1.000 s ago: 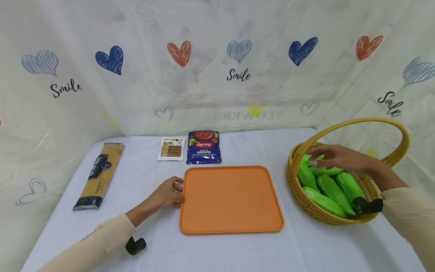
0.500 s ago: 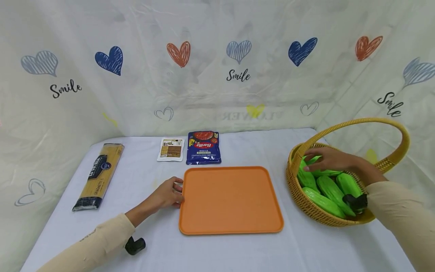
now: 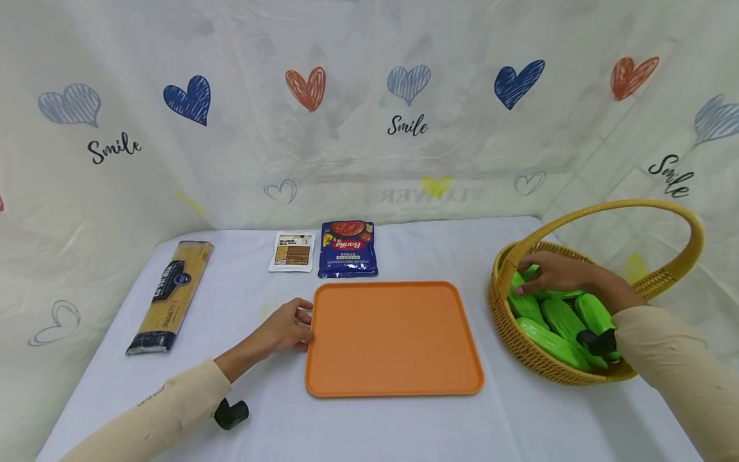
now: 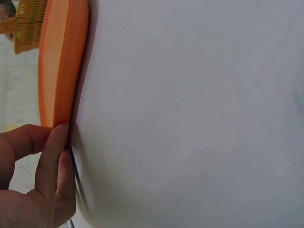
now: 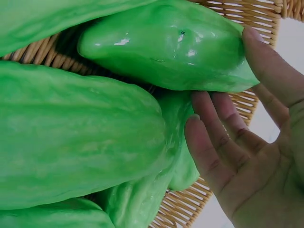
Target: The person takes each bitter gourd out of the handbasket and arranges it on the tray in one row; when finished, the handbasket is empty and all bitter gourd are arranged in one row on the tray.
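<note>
My left hand (image 3: 287, 327) holds the left rim of the orange tray (image 3: 392, 340), with fingertips on the edge. The left wrist view shows the thumb and fingers pinching a corner of that tray (image 4: 64, 61). On the right my right hand (image 3: 557, 273) reaches under the handle into a wicker basket (image 3: 508, 333) of several long green gourds (image 3: 551, 343). In the right wrist view my right hand (image 5: 256, 147) has its thumb on one side of the tip of a shiny green gourd (image 5: 166, 45), fingers on the other side, partly hidden behind it.
A pack of spaghetti (image 3: 170, 298) lies on the left of the white tablecloth (image 3: 242, 282). Behind the tray are a small white-and-brown packet (image 3: 292, 252) and a blue Barilla sauce pouch (image 3: 348, 250). The basket's tall handle (image 3: 623, 204) arches beside the right forearm.
My right hand has moved lower and a little left into the basket, its fingers coming to a gourd. The left hand has stayed at the tray's rim.
</note>
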A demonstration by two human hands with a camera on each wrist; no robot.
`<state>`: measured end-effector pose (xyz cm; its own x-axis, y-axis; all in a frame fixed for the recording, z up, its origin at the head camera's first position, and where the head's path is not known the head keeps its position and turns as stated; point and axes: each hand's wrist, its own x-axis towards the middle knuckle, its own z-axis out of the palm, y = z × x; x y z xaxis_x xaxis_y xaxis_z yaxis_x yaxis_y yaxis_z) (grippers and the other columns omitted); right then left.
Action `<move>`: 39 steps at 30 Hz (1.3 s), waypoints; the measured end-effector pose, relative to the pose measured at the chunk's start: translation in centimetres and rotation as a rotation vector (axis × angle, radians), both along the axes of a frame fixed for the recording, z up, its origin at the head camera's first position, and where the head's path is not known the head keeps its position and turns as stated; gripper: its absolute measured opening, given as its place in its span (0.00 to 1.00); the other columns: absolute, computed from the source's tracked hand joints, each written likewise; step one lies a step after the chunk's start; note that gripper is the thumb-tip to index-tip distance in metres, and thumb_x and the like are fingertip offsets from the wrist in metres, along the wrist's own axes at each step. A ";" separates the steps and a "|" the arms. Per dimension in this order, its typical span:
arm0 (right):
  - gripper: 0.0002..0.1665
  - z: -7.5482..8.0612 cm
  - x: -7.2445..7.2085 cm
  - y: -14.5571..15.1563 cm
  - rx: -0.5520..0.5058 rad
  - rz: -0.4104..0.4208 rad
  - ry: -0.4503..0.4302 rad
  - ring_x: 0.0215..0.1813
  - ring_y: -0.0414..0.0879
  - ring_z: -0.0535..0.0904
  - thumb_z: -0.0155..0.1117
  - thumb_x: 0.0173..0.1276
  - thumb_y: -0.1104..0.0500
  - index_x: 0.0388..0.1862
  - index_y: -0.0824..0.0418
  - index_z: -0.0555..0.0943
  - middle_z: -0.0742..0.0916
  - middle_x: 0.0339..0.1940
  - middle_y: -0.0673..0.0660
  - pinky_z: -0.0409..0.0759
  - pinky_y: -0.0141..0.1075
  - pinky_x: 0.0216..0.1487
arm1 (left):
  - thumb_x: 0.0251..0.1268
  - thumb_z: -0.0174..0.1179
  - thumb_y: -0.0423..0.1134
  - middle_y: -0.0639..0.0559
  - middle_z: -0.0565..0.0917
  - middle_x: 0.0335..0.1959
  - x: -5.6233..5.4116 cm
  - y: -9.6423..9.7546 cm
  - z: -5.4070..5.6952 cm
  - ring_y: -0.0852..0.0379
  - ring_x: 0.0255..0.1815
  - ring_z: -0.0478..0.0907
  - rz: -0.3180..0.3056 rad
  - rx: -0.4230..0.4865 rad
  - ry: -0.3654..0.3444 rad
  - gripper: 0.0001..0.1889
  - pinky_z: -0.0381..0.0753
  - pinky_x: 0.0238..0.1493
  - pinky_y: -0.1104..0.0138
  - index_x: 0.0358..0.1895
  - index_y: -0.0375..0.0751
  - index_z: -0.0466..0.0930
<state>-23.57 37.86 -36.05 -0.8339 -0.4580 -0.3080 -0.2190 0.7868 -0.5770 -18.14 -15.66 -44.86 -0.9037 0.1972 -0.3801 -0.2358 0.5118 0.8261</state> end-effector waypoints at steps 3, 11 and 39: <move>0.28 -0.1 0.0 0.0 -0.009 0.008 -0.006 0.52 0.61 0.85 0.71 0.66 0.52 0.56 0.69 0.75 0.77 0.61 0.76 0.88 0.47 0.47 | 0.53 0.66 0.22 0.38 0.76 0.48 0.0 0.1 0.0 0.52 0.36 0.81 -0.008 0.013 -0.001 0.34 0.91 0.33 0.61 0.66 0.29 0.65; 0.23 0.1 0.2 0.3 -0.017 0.026 -0.002 0.54 0.64 0.83 0.71 0.66 0.52 0.49 0.66 0.74 0.76 0.61 0.76 0.88 0.48 0.49 | 0.53 0.66 0.23 0.39 0.76 0.49 0.0 0.2 0.0 0.54 0.36 0.81 -0.008 0.014 -0.019 0.35 0.91 0.33 0.61 0.67 0.30 0.65; 0.26 3.2 2.4 1.0 -0.055 -0.035 0.084 0.58 0.68 0.81 0.64 0.72 0.53 0.64 0.60 0.70 0.72 0.66 0.74 0.87 0.42 0.44 | 0.54 0.67 0.24 0.39 0.76 0.50 -0.2 0.3 0.4 0.53 0.36 0.81 -0.014 -0.036 -0.036 0.35 0.91 0.33 0.62 0.68 0.31 0.64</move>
<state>-21.19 38.83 -32.86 -0.8714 -0.4425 -0.2120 -0.2414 0.7627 -0.6000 -18.31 -15.39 -44.43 -0.8863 0.1955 -0.4198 -0.2577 0.5448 0.7979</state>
